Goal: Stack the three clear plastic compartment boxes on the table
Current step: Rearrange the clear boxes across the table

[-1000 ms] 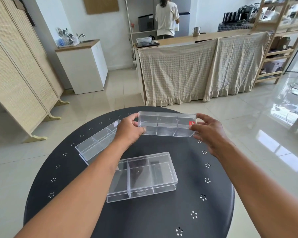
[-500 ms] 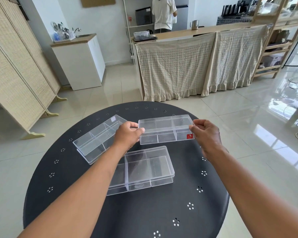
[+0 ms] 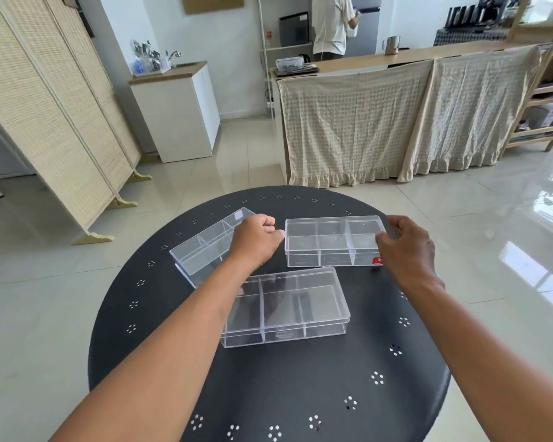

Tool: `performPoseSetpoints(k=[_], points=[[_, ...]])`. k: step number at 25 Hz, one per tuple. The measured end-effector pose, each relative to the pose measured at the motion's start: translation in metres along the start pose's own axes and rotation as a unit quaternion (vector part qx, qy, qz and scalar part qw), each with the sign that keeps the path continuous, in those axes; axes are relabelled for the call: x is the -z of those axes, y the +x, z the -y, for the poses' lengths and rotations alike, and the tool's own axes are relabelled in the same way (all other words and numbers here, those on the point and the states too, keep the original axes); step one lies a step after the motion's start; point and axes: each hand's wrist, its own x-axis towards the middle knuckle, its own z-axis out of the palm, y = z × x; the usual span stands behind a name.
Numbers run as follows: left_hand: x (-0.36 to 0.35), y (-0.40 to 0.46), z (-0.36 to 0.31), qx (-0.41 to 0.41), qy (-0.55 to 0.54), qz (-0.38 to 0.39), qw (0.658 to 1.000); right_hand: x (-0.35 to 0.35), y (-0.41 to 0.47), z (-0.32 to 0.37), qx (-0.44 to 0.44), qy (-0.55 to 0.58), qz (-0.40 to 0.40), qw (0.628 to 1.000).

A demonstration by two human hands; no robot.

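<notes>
Three clear plastic compartment boxes lie apart on the round black table [image 3: 300,393]. The far right box [image 3: 332,240], which has a red sticker on its front right corner, sits low at table level between my hands. My left hand [image 3: 256,240] is curled against the box's left end, with the thumb touching it. My right hand [image 3: 406,247] grips its right end, fingers on the far corner and thumb on the front. A second box [image 3: 205,247] lies at an angle at the left, partly behind my left hand. The third box [image 3: 284,304] lies nearest me, its left end under my left forearm.
The table has small perforated patterns around its rim. Beyond it are a tiled floor, a folding woven screen [image 3: 45,122] at the left, a white cabinet [image 3: 176,113] and a cloth-draped counter [image 3: 396,116]. A person [image 3: 329,23] stands behind the counter.
The box with the red sticker has come down from the air to table level, toward me and just behind the nearest box. Both hands moved down with it.
</notes>
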Motion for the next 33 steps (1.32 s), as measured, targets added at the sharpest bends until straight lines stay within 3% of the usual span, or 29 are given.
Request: performPoseSetpoints(k=[4, 7, 15, 23, 30, 33], points=[[0.059, -0.009, 0.014, -0.004, -0.027, -0.120, 0.992, -0.016, -0.009, 0.040, 0.074, -0.011, 0.023, 0.997], [0.096, -0.015, 0.045, 0.027, -0.001, -0.156, 0.987, -0.049, -0.012, 0.067, 0.098, -0.015, 0.081, 0.992], [0.107, -0.017, 0.122, 0.141, 0.070, -0.098, 0.983, -0.162, 0.000, 0.100, 0.107, -0.123, 0.209, 0.964], [0.103, -0.003, 0.136, 0.228, -0.106, -0.045, 0.967, -0.209, 0.017, 0.113, 0.045, -0.228, 0.283, 0.931], [0.113, -0.008, 0.116, 0.151, -0.226, -0.121, 0.955, -0.192, 0.027, 0.113, 0.022, -0.136, 0.289, 0.948], [0.129, -0.002, 0.106, 0.071, -0.196, -0.139, 0.968, -0.176, 0.021, 0.114, 0.046, -0.067, 0.289, 0.954]])
